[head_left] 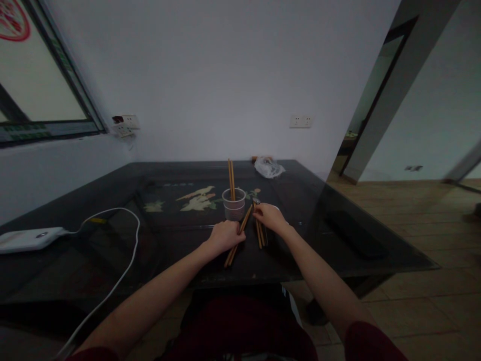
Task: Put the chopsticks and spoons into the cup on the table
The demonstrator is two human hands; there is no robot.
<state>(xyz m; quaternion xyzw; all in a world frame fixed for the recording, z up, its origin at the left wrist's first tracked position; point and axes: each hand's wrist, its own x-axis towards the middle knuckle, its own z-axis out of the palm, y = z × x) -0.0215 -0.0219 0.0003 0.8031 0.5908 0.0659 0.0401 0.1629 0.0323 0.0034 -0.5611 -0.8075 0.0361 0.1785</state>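
Note:
A clear plastic cup (233, 209) stands upright on the dark table, with a pair of wooden chopsticks (231, 179) upright in it. Just in front of the cup, my left hand (224, 235) is closed around a slanted pair of chopsticks (231, 254). To the right, my right hand (271, 217) has its fingers pinched at the upper part of several more chopsticks (260, 235), whose lower ends point towards me. By those fingertips shows a small shiny metal piece (256, 201), too small to name. A white rim, partly hidden, lies behind my right hand.
At the table's back lies a crumpled clear plastic bag (269, 167). A white device (32, 239) with a white cable (137, 233) rests on the left. A dark flat object (353, 234) lies on the right. The table (180, 173) meets the wall behind.

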